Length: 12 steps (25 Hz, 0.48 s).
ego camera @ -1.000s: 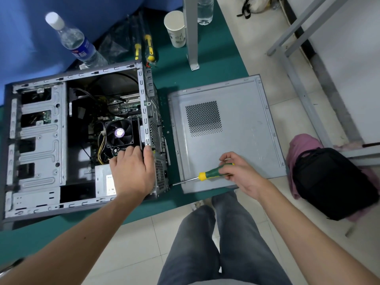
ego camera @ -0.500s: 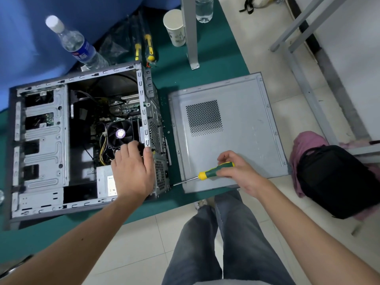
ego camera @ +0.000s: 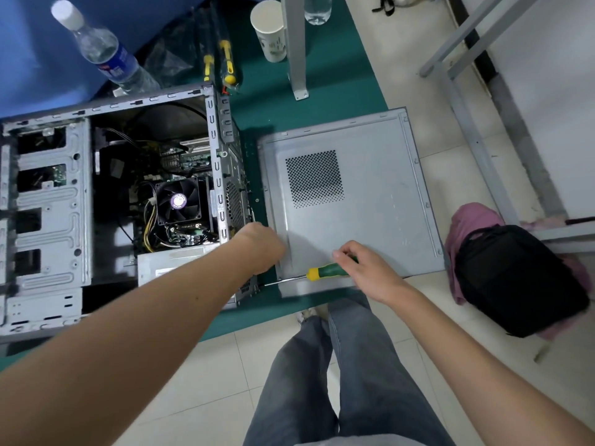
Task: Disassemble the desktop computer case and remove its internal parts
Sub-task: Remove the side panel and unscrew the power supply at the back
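Observation:
The open desktop case (ego camera: 48, 194) lies on its side on the green mat (ego camera: 322, 91). Inside it I see the CPU fan (ego camera: 178, 201) and the grey power supply (ego camera: 180, 262). The removed side panel (ego camera: 370, 220) lies flat to the right of the case. My right hand (ego camera: 370, 275) grips a green and yellow screwdriver (ego camera: 322, 272), whose tip points left at the lower rear corner of the case. My left hand (ego camera: 260, 249) hangs over the gap between the case's rear wall and the panel, with its fingers turned down and hidden.
A water bottle (ego camera: 106, 56), a paper cup (ego camera: 270, 33) and packaged screwdrivers (ego camera: 225, 59) stand behind the case. A metal post (ego camera: 294, 49) rises from the mat. A black backpack (ego camera: 521, 278) on pink cloth (ego camera: 473, 220) sits on the floor to the right.
My left hand has left the case's rear top edge and moved right, down beside the rear wall. My right hand still holds the screwdriver in about the same place.

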Each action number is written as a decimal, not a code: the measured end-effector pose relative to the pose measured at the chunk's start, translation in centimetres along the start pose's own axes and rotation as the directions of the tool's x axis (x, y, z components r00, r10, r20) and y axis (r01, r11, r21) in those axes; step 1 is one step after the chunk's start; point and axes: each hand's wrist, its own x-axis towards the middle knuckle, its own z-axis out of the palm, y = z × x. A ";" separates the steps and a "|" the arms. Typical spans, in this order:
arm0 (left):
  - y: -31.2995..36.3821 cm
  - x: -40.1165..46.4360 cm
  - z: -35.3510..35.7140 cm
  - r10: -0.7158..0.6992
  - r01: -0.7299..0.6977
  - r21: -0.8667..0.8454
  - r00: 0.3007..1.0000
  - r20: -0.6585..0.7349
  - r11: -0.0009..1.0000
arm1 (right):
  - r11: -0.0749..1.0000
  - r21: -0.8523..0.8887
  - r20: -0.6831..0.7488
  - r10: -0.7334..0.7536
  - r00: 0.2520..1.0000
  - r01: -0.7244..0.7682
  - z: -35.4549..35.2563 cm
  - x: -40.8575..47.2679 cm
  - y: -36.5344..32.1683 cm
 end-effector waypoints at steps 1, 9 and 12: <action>0.5 0.4 0.4 -0.010 0.010 -0.008 1.000 0.024 1.000 | 0.999 -0.032 -0.021 -0.028 0.999 0.027 0.1 0.0 0.1; 1.8 1.3 1.9 0.007 0.001 -0.083 0.996 0.090 0.997 | 0.985 0.154 -0.011 -0.072 0.997 0.072 0.2 -0.3 0.8; 2.0 1.5 2.3 0.033 -0.030 -0.042 0.997 0.074 0.999 | 0.983 0.170 -0.021 -0.073 0.997 0.076 0.1 -0.7 0.7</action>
